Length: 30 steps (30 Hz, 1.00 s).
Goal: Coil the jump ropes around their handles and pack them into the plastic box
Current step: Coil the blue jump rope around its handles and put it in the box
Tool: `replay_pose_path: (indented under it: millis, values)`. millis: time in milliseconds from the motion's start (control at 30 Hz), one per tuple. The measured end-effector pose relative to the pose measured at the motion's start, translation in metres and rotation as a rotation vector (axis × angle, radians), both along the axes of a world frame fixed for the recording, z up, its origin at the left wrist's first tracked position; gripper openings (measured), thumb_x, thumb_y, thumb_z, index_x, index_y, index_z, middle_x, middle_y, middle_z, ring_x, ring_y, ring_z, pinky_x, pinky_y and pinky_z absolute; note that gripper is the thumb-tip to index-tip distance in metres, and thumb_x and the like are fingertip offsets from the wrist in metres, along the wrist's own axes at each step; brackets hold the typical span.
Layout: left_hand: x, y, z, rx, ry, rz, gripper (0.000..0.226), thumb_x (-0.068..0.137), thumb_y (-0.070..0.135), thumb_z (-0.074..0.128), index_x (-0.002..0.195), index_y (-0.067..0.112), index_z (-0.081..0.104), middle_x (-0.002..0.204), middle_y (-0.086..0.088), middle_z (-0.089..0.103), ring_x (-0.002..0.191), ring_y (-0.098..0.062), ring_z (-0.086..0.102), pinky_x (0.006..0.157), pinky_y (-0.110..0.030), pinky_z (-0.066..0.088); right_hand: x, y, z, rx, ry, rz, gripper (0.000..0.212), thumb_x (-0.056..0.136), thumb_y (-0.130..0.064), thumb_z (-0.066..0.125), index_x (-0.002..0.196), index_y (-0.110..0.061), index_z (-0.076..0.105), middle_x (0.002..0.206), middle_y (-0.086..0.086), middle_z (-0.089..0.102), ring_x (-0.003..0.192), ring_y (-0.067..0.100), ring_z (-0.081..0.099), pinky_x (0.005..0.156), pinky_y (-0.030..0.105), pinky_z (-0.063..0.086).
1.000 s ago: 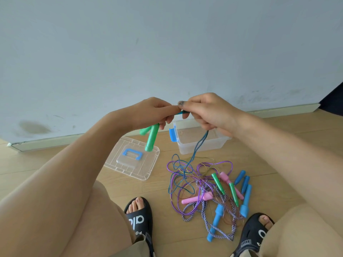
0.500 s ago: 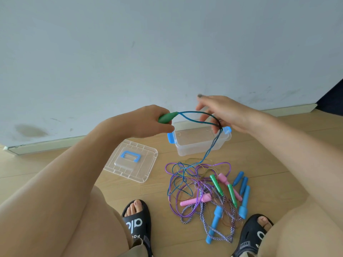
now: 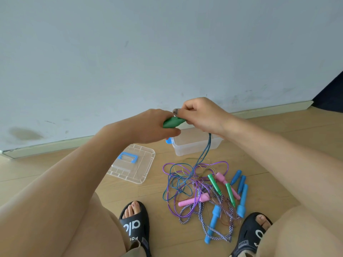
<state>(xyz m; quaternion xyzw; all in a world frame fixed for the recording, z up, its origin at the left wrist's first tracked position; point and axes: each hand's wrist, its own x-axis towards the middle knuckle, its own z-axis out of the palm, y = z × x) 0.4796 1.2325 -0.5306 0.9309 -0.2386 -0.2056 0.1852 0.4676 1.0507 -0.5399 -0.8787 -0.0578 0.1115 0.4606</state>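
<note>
Green handles [image 3: 173, 122] sit gripped in the left hand [image 3: 157, 127], while the right hand [image 3: 202, 115], touching them, pinches the blue rope [image 3: 203, 154] that trails down from it to the pile [image 3: 202, 191] on the floor below. Beneath the hands, the box [image 3: 196, 145] stands open, with nothing visible inside. My worry is that the trailing rope, threaded through the other cords, may snag and drag the pile, or slack may loosen the coil.

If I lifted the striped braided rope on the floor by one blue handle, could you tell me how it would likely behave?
The striped braided rope lies in loose curves, so it would probably sag limply. It crosses the purple cord, so the tangle may drag along. Its blue handle looks rigid and rounded, possibly prone to rolling.
</note>
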Motion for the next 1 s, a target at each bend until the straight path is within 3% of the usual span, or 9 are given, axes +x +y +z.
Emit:
replay_pose_path:
  millis: [133, 267, 367, 467, 533, 633, 700, 867, 1000]
  values:
    - [0.001, 0.002, 0.001, -0.008, 0.043, 0.053, 0.025, 0.092, 0.045, 0.055, 0.089, 0.021, 0.052, 0.075, 0.003, 0.063, 0.065, -0.015, 0.062, 0.064, -0.031, 0.048, 0.003, -0.003, 0.002, 0.005, -0.035, -0.080, 0.038, 0.096, -0.039, 0.058, 0.072, -0.010, 0.060, 0.059, -0.006, 0.049, 0.038, 0.003, 0.033, 0.046, 0.019, 0.030]
    - [0.001, 0.001, 0.007, -0.020, -0.040, 0.050, 0.032, 0.094, 0.040, 0.056, 0.076, 0.016, 0.045, 0.065, 0.003, 0.046, 0.055, -0.014, 0.044, 0.054, -0.027, 0.033, 0.004, -0.008, 0.001, 0.055, -0.013, -0.111, 0.041, 0.099, -0.042, 0.051, 0.065, -0.019, 0.053, 0.043, -0.015, 0.044, 0.039, 0.004, 0.033, 0.051, 0.026, 0.028]
    - [0.001, -0.003, 0.009, -0.201, 0.140, 0.195, 0.033, 0.093, 0.034, 0.059, 0.071, 0.016, 0.042, 0.058, 0.002, 0.043, 0.048, -0.015, 0.038, 0.049, -0.025, 0.033, 0.002, -0.008, 0.003, 0.080, -0.086, -0.164, 0.044, 0.103, -0.042, 0.042, 0.071, -0.015, 0.057, 0.046, -0.012, 0.044, 0.042, 0.006, 0.035, 0.050, 0.025, 0.029]
    - [0.006, -0.005, 0.009, -0.529, 0.450, 0.412, 0.035, 0.094, 0.024, 0.057, 0.067, 0.020, 0.035, 0.054, 0.004, 0.032, 0.043, -0.013, 0.024, 0.040, -0.020, 0.021, -0.003, -0.005, 0.004, -0.200, -0.379, -0.179, 0.042, 0.105, -0.038, 0.035, 0.081, -0.009, 0.054, 0.056, -0.001, 0.047, 0.054, 0.023, 0.044, 0.053, 0.034, 0.031]
    - [0.010, -0.005, 0.006, -0.591, 0.481, 0.477, 0.033, 0.094, 0.022, 0.056, 0.068, 0.020, 0.036, 0.056, 0.004, 0.031, 0.044, -0.013, 0.023, 0.039, -0.020, 0.020, -0.007, 0.001, -0.003, -0.554, -0.523, -0.081, 0.030, 0.105, -0.035, 0.033, 0.086, -0.014, 0.042, 0.060, 0.003, 0.048, 0.056, 0.035, 0.043, 0.053, 0.036, 0.028]
    - [0.012, -0.004, -0.008, -0.246, 0.168, 0.440, 0.025, 0.093, 0.025, 0.054, 0.073, 0.013, 0.044, 0.064, -0.003, 0.045, 0.048, -0.018, 0.038, 0.045, -0.023, 0.031, -0.013, 0.014, -0.010, -0.898, -0.569, 0.122, 0.017, 0.099, -0.020, 0.045, 0.085, -0.018, 0.037, 0.059, 0.001, 0.039, 0.046, 0.026, 0.033, 0.046, 0.030, 0.018]
    - [0.010, -0.004, -0.017, 0.060, -0.114, 0.317, 0.024, 0.094, 0.028, 0.049, 0.077, 0.012, 0.045, 0.073, -0.005, 0.052, 0.059, -0.023, 0.048, 0.051, -0.028, 0.035, -0.018, 0.018, -0.009, -0.950, -0.552, 0.248, 0.016, 0.095, -0.015, 0.049, 0.082, -0.017, 0.040, 0.061, -0.001, 0.034, 0.047, 0.025, 0.034, 0.046, 0.030, 0.015]
    - [-0.001, -0.013, -0.021, 0.384, -0.365, -0.022, 0.042, 0.093, 0.057, 0.049, 0.086, 0.016, 0.041, 0.076, -0.003, 0.047, 0.070, -0.028, 0.047, 0.061, -0.033, 0.037, -0.027, 0.006, -0.002, -0.773, -0.453, 0.381, 0.027, 0.097, -0.026, 0.040, 0.074, -0.018, 0.050, 0.061, 0.001, 0.044, 0.060, 0.030, 0.048, 0.049, 0.033, 0.025]
    - [-0.009, -0.016, -0.024, 0.404, -0.428, -0.190, 0.066, 0.079, 0.082, 0.039, 0.086, 0.017, 0.045, 0.064, 0.003, 0.038, 0.063, -0.027, 0.047, 0.059, -0.033, 0.036, -0.024, -0.010, 0.002, -0.476, -0.213, 0.357, 0.036, 0.090, -0.025, 0.053, 0.057, -0.015, 0.047, 0.048, -0.002, 0.038, 0.049, 0.014, 0.033, 0.049, 0.030, 0.027]
